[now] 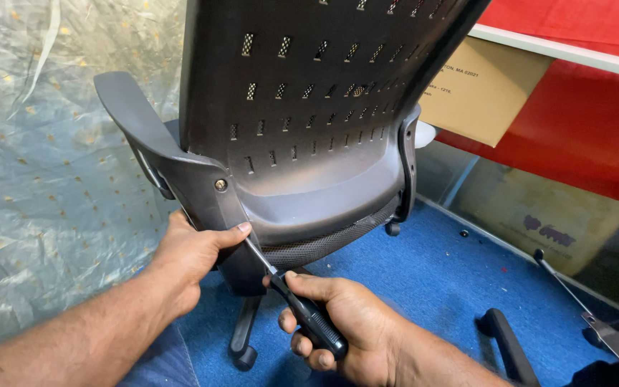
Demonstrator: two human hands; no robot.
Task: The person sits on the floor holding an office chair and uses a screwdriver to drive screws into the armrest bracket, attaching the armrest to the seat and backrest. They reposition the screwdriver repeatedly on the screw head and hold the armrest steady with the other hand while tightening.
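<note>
- A brown cardboard box (485,89) sits at the upper right, tucked under a white-edged red shelf (574,50), just behind the chair back (309,107); small dark print runs along its top corner.
- Lower right, a dull tan flat panel (546,218) with a dark purple printed mark lies behind a clear sheet.

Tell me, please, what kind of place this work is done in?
Probably an informal workshop or storeroom: an office chair being worked on over a blue carpet, a cardboard box under a red shelf, and plastic sheeting at the side.
</note>
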